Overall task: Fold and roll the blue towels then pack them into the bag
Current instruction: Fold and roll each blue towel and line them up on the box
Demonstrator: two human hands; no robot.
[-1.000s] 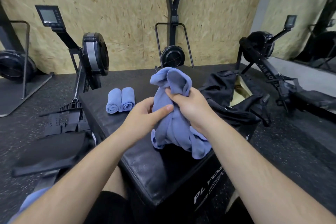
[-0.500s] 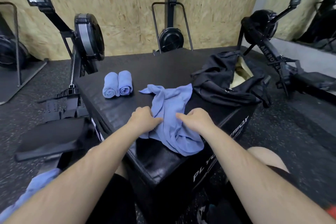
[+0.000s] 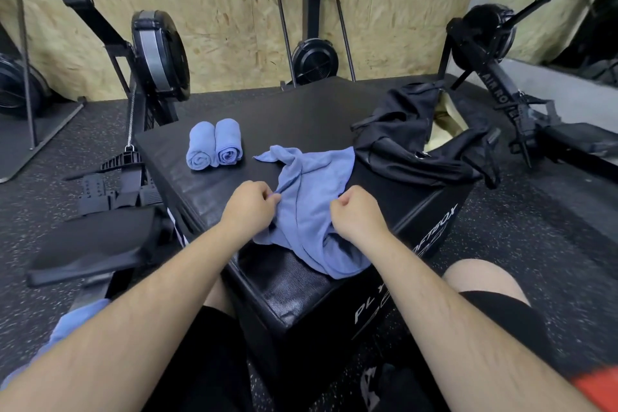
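On the black plyo box (image 3: 200,197), two rolled blue towels (image 3: 200,148) lie side by side, touching, at the far left. Near the front corner, the left hand (image 3: 249,207) pinches a fold of the loose blue towel (image 3: 311,197), which lies crumpled and twisted, its near end drooping over the box's edge. The right hand (image 3: 357,216), fingers curled, grips its right side. Far right sits the open black bag (image 3: 418,144).
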